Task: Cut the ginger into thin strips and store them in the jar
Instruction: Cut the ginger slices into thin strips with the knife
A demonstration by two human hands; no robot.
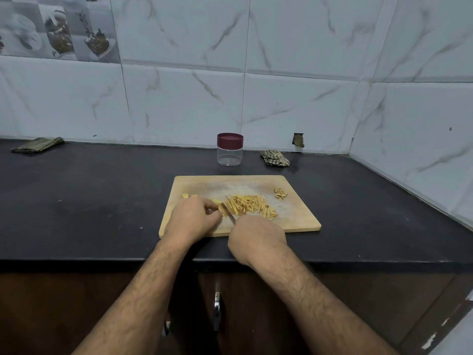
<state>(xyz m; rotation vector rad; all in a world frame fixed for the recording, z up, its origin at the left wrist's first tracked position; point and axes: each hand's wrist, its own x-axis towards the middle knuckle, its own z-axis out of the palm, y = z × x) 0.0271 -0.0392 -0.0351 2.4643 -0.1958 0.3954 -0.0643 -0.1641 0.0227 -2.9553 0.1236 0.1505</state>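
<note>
Right grip curls round a knife, its blade angled on the pale wooden cutting board; left grip pinches uncut ginger just left of the blade. Yellow ginger strips lie right; beyond, near the wall, stands a lidded clear jar on open black counter.

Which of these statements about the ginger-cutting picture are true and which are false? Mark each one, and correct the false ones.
1. The jar has its lid on. True.
2. The ginger strips are in the jar. False: they lie on the cutting board.
3. The right hand holds the knife. True.
4. The left hand rests on the jar. False: it holds ginger at the blade.
5. The jar stands on the cutting board. False: it stands on the counter behind it.
</note>
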